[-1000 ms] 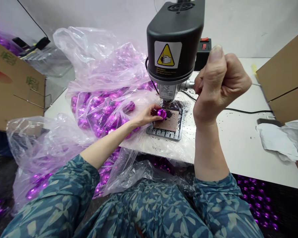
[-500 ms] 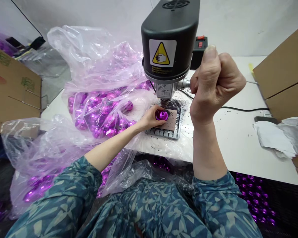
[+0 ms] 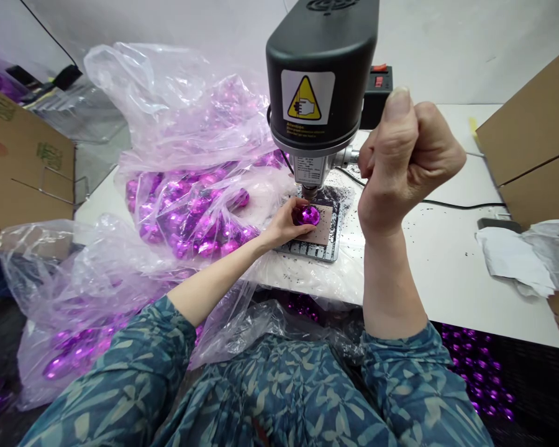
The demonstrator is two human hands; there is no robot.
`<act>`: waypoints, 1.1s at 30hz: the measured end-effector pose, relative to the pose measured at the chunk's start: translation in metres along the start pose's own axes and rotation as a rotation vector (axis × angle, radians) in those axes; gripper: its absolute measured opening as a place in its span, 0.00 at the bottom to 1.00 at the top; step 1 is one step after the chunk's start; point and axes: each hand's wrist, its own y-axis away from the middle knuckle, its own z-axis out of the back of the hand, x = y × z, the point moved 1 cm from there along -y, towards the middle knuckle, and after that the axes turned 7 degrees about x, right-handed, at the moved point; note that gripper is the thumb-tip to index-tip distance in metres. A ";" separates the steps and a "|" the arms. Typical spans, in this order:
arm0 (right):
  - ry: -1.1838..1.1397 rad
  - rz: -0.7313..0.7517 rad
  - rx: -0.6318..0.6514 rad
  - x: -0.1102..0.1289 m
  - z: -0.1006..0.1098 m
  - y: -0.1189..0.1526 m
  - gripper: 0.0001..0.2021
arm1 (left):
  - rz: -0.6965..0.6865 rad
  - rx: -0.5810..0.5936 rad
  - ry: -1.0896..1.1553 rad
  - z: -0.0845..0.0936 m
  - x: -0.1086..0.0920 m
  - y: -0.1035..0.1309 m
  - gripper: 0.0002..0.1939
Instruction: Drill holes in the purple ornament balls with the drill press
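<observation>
My left hand [image 3: 286, 222] is closed with thumb and fingertips round a shiny purple faceted ball [image 3: 310, 215]. The ball rests on a brown board on the metal base [image 3: 330, 248] of a small black drill press [image 3: 321, 74], beneath its chuck [image 3: 309, 191]. A dark spot shows on the ball's upper side. At the right of the press, my right hand [image 3: 407, 158] is raised in a fist round the feed handle [image 3: 353, 155], mostly hidden by the fingers.
Clear plastic bags with many purple balls [image 3: 186, 211] spread over the table's left side. Dark shavings lie round the base. A black cable [image 3: 466, 203], crumpled white paper [image 3: 512, 254] and cardboard boxes [image 3: 535, 124] are on the right. More purple balls [image 3: 479, 372] sit below the table edge.
The purple ball has turned in my left hand, so its dark spot now shows on top. My right hand stays on the handle, almost unmoved. The view has shifted slightly.
</observation>
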 end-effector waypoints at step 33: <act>-0.064 0.481 0.008 -0.039 0.013 0.047 0.25 | 0.031 -0.017 0.148 -0.003 0.000 0.002 0.33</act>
